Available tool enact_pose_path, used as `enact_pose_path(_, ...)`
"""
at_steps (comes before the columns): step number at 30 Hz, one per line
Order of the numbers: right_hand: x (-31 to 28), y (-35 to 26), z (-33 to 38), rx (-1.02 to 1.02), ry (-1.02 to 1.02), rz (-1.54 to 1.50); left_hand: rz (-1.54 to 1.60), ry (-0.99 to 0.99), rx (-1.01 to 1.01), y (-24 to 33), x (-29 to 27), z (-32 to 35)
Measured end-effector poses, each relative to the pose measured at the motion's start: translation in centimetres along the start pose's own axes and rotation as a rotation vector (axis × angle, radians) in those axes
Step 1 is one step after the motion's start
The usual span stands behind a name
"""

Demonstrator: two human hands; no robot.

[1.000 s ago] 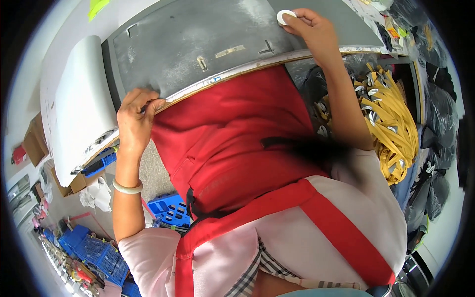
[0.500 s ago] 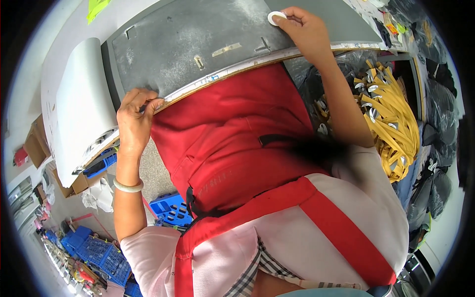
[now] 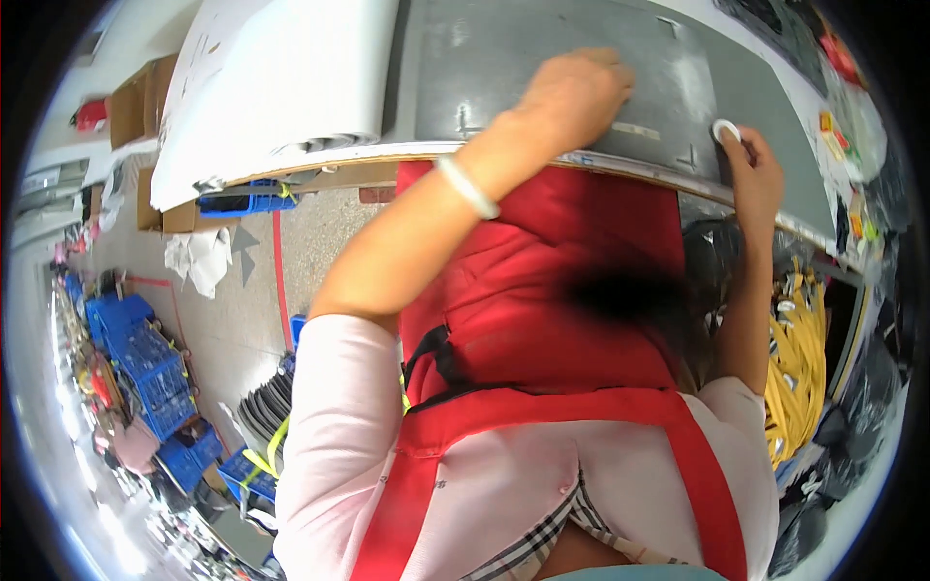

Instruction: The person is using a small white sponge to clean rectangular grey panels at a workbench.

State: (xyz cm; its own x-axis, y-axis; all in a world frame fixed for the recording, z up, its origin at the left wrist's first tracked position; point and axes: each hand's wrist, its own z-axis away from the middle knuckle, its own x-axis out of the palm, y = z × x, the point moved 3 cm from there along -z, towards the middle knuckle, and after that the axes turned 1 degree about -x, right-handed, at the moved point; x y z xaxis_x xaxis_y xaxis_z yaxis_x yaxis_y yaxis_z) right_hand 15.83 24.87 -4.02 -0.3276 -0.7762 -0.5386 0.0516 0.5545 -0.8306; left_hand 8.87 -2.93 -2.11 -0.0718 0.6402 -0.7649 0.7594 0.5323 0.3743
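A dark grey sheet with chalky smears, corner-shaped marks and a strip of tape lies on the table. My left hand is over its middle, close to the near edge, with fingers curled in; their tips are hidden beneath the hand, so whatever they may hold does not show. At the sheet's right end, my right hand pinches a small round white disc between thumb and fingers. The disc is at the sheet's right edge.
Rolled white material lies left on the table. Yellow straps hang in a bundle below right, near black plastic bags. Blue crates and a cardboard box stand at left. The table's front edge runs before my apron.
My left hand has left the near left edge and moved right, over the sheet's middle. The view has shifted; my right hand still holds the disc, now at the sheet's right edge.
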Motion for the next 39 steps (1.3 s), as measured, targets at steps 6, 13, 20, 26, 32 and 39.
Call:
enact_pose_path(6,-0.3,-0.3,0.6,-0.013,0.031,-0.068,-0.080,0.034,-0.033,-0.2,3.4,-0.1)
enact_pose_path(13,0.9,-5.4,2.9,-0.199,-0.286,0.216,-0.231,0.061,-0.066,-0.2,3.4,0.6)
enact_pose_path(20,1.8,-5.8,3.5,-0.414,-0.310,0.338,-0.262,-0.047,-0.110,0.0,3.9,0.2)
enact_pose_path(26,1.6,-6.4,3.1,-0.308,-0.358,0.415,-0.273,-0.027,-0.120,-0.3,3.6,0.6)
enact_pose_path(32,1.5,-4.2,2.9,-0.017,-0.140,0.174,-0.174,-0.119,-0.151,1.3,2.5,-0.7)
enact_pose_path(39,0.9,-6.8,0.7,0.096,-0.454,0.176,-0.264,0.000,-0.107,-0.5,3.6,0.5)
